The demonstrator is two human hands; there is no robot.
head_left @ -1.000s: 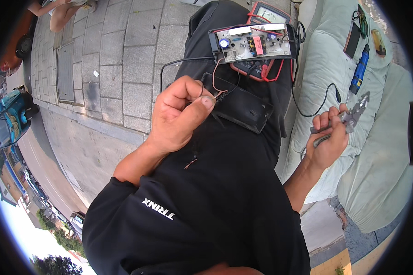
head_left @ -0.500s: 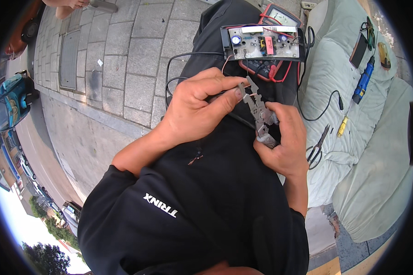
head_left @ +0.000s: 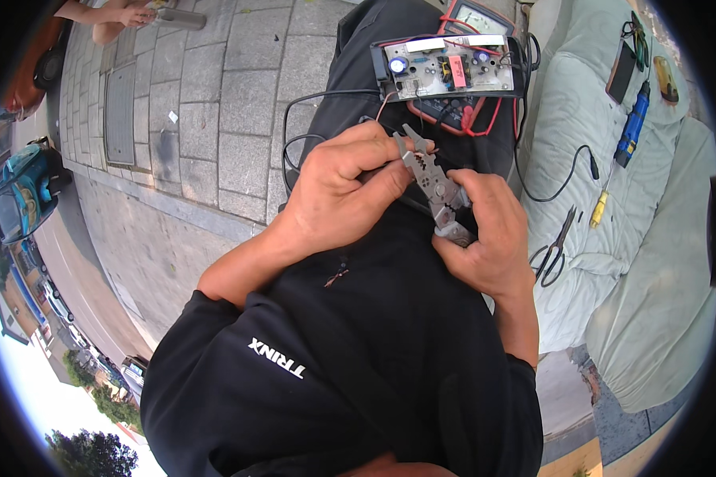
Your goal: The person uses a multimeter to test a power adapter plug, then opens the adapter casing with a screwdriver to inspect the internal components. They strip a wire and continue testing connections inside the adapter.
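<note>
My right hand grips a grey metal wire stripper, its notched jaws pointing up and left. The jaws lie against the fingertips of my left hand. Thumb and forefinger of that hand are pinched on a thin wire, mostly hidden by the fingers and tool. Just beyond my hands, an opened black case with a circuit board rests on my lap. A thin brownish wire runs from the board down towards my left hand. Under the board sits a red and dark multimeter with red leads.
On the pale green cushion to my right lie black scissors, a blue and yellow screwdriver-like tool, a dark phone-like slab and a cable plug. A black cable loops at left. Another person's hand holds a grey cylinder.
The wire stripper has shifted slightly left, its jaws now over my left fingertips. Both hands stay closed. The other person's hand and grey cylinder show more fully at the top left.
</note>
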